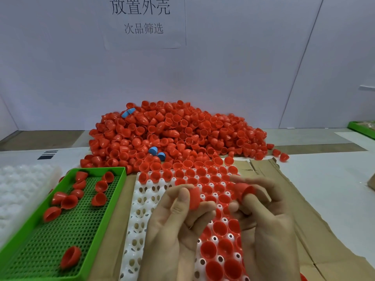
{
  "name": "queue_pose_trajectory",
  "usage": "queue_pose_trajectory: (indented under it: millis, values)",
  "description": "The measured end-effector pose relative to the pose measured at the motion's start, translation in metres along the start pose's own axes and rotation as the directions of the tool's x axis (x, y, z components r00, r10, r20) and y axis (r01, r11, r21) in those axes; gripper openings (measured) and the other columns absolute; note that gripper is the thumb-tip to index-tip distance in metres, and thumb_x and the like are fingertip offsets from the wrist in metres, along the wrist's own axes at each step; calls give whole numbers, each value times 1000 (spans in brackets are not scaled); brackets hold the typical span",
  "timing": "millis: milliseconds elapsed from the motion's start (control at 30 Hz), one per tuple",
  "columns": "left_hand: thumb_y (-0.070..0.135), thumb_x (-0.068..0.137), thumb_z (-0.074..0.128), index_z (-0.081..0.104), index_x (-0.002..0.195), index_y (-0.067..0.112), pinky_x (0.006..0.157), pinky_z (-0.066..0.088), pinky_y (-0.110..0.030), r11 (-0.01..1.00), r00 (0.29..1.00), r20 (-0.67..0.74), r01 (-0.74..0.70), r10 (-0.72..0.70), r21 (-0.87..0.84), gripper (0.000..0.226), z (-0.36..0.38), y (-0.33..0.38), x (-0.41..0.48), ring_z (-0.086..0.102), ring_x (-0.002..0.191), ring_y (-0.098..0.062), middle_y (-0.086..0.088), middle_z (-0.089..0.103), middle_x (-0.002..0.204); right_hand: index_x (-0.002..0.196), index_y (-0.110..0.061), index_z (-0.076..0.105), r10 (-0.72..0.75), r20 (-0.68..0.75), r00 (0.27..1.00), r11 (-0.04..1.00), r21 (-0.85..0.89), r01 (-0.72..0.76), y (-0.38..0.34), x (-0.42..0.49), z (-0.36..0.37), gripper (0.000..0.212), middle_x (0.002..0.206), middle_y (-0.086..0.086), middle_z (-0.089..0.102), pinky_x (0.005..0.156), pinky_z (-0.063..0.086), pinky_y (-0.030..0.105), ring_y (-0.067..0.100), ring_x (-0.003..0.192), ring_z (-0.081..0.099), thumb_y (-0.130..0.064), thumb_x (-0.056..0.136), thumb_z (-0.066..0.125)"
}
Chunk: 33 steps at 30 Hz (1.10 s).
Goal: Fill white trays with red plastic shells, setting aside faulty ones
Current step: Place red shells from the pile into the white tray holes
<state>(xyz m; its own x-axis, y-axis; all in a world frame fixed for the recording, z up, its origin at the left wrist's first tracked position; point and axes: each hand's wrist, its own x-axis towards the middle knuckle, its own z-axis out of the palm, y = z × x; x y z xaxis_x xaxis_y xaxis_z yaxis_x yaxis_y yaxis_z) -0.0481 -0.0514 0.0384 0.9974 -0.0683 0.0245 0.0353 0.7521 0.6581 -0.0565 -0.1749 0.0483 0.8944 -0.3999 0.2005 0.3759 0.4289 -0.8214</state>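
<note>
Pale wall (233,67) stood behind the table (328,179), with a paper sign (146,21) stuck to it.

Head view: against the wall lay a big pile (182,130) of red shells, with a few blue shells (128,112) mixed in. In front of the pile, on flattened cardboard (284,189), lay a white tray (142,201). Its far rows and right side held red shells, open side up, while its near-left pockets showed their holes. The pile's near edge spilled against the tray's far edge. Just left of it sat a green tray (120,179) with a perforated floor and about ten red shells scattered in it. Further left was a blurred stack (24,185) of white trays.

Both hands hovered over the white tray, palms toward the camera. The left hand (172,230) pinched a shell (194,197) between thumb and fingers. The right hand (267,220) gripped a second shell (242,189), a fingertip at its rim. The two shells were near each other but apart. A corner of another green bin (361,128) showed at the far right edge.
</note>
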Motion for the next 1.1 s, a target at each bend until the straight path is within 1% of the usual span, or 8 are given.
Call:
queue_pose_trajectory:
  millis: [133, 300, 467, 667, 800, 900, 1033, 1100]
  values:
    - [24, 72, 64, 76, 66, 13, 48, 57, -25, 999, 997, -71, -34, 35, 20, 17, -7, 3, 1, 70, 53, -19, -17, 76, 95, 81, -19, 81, -82, -37, 996, 995, -65, 80, -4, 7, -13, 31, 96, 12, 76, 62, 59, 20, 15, 57, 66, 1, 80, 57]
    - [17, 77, 81, 71, 74, 24, 48, 52, -31, 942, 996, 3, -83, 87, 325, 12, -12, 1, 2, 56, 43, -18, -9, 70, 78, 109, -25, 78, -10, 108, 994, 984, -174, 28, 3, 6, -15, 47, 113, 8, 75, 76, 59, 24, 27, 90, 75, 10, 88, 55]
    - [27, 82, 55, 76, 83, 26, 53, 45, -22, 865, 992, 105, -116, 74, 489, 21, -8, -9, -2, 52, 54, -12, 0, 60, 71, 114, -29, 75, -9, 210, 978, 965, -253, 63, 5, 2, -8, 41, 106, 9, 76, 71, 60, 27, 28, 81, 76, -41, 76, 84]
    - [58, 71, 67, 70, 98, 46, 56, 44, -18, 793, 987, 156, -72, -29, 605, 30, -2, -6, -12, 51, 57, 1, 15, 57, 68, 98, -33, 80, 57, 239, 969, 908, -415, 48, 7, 0, -5, 62, 105, -3, 77, 84, 55, 31, 15, 102, 72, -85, 69, 61]
    - [73, 64, 68, 73, 89, 30, 46, 38, -17, 837, 967, 188, 42, -171, 546, 50, 7, -3, -13, 50, 49, -5, 3, 59, 68, 90, -31, 82, 92, 316, 944, 895, -442, 61, 7, -3, -2, 60, 105, -2, 76, 69, 57, 23, 11, 83, 71, -83, 72, 58]
    - [54, 94, 52, 64, 81, 2, 36, 32, -22, 884, 973, 87, 156, -215, 441, 54, 3, -11, -3, 44, 35, -13, -12, 50, 68, 86, -30, 81, 93, 356, 930, 866, -490, 101, 1, -6, 3, 40, 102, -6, 74, 65, 55, 16, 20, 74, 68, -63, 82, 59]
    - [65, 82, 61, 73, 85, 25, 43, 32, -20, 867, 974, 138, 92, -181, 489, 42, -12, 10, -7, 43, 45, -8, 0, 55, 68, 99, -35, 79, 61, 393, 917, 814, -551, 182, 0, -7, 8, 22, 114, -9, 71, 79, 53, 17, 8, 99, 68, -42, 93, 59]
    - [72, 74, 63, 73, 91, 38, 44, 34, -17, 747, 993, 94, -10, -69, 664, 40, -38, 35, -10, 44, 47, -3, 8, 56, 66, 116, -18, 73, 207, 414, 887, 871, -491, 25, 4, -9, 0, 31, 130, 3, 65, 68, 53, 19, 13, 90, 65, -26, 98, 50]
